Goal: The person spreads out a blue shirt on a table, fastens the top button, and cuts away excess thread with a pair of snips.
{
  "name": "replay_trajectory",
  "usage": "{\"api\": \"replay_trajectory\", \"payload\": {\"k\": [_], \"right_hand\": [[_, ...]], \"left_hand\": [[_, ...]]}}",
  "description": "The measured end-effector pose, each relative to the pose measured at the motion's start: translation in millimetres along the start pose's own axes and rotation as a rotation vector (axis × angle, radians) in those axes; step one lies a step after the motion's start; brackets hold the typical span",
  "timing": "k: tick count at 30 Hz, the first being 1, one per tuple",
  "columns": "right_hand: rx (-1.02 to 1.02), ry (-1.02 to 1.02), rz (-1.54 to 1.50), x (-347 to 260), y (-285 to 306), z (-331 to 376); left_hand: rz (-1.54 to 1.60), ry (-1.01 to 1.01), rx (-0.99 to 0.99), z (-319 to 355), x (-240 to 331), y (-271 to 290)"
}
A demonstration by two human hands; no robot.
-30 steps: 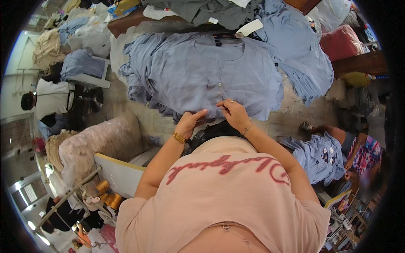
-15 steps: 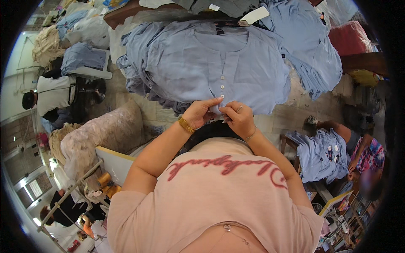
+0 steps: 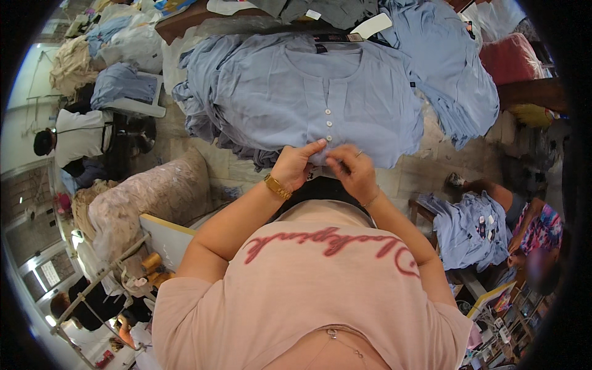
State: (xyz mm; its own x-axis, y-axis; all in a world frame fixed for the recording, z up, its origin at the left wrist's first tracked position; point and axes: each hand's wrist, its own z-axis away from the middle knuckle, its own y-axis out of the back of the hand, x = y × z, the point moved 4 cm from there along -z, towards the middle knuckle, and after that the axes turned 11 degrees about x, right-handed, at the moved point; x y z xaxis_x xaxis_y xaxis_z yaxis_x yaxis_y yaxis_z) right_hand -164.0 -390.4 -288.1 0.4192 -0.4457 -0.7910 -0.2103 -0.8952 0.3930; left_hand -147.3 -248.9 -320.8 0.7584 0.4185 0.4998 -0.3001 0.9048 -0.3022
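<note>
A light blue shirt lies face up on a stack of similar garments, its round neckline away from me. Small white buttons run down its front placket toward my hands. My left hand, with a gold watch at the wrist, is closed on the shirt's near edge, thumb on top beside the lowest visible button. Just right of it, my right hand has bent fingers close to the placket. Those fingers are blurred, and whether they touch cloth is hidden.
More blue garments hang over at the right of the stack. A white card lies behind the neckline. A large plastic-wrapped bundle stands on the left. At the right, another person sits by a pile of blue clothes. Other people are at the left.
My right hand's fingertips have drawn slightly apart from my left hand and now blur with motion. My left thumb still rests on the shirt's edge, and the placket sits slightly further right.
</note>
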Motion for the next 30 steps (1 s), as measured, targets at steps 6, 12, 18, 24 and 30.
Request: {"api": "replay_trajectory", "payload": {"k": [6,12,18,24,30], "right_hand": [[0.023,-0.138,0.028,12,2,-29],[0.04,-0.294,-0.016,21,0,-40],[0.083,-0.501,-0.024,41,-5,-40],[0.094,-0.672,-0.191,53,-10,-36],[0.082,-0.713,-0.233,51,-9,-37]], "left_hand": [[-0.138,-0.188,-0.01,1,10,-5],[-0.086,-0.318,-0.019,-8,21,-18],[-0.045,-0.309,0.007,-14,22,-24],[-0.036,-0.31,0.033,-13,24,-29],[-0.152,-0.313,0.055,-8,27,-35]]}}
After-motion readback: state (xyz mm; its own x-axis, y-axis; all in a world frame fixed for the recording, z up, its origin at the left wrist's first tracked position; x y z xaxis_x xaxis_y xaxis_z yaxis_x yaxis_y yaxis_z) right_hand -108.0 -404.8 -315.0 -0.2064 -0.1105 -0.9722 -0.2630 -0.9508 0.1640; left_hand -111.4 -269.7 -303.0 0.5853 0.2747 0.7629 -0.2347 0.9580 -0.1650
